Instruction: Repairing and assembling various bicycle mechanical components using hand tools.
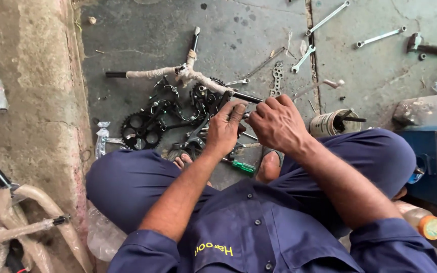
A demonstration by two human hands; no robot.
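The person's left hand (224, 129) and right hand (277, 123) meet over a small metal part (247, 116), fingers pinched on it, just above a heap of black bicycle parts (178, 119) with little free room around. At ten o'clock lies a wrapped handlebar (178, 74), at one o'clock loose wrenches (324, 30) on bare concrete; a tin (327, 124) sits at three o'clock, a green-handled screwdriver (241, 166) at six.

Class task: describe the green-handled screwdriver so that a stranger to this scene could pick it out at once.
Start at the squatting person's two bare feet on the concrete floor. Between them, just below the left hand, lies the screwdriver. Its bright green handle sets it apart from the black parts and silver spanners.
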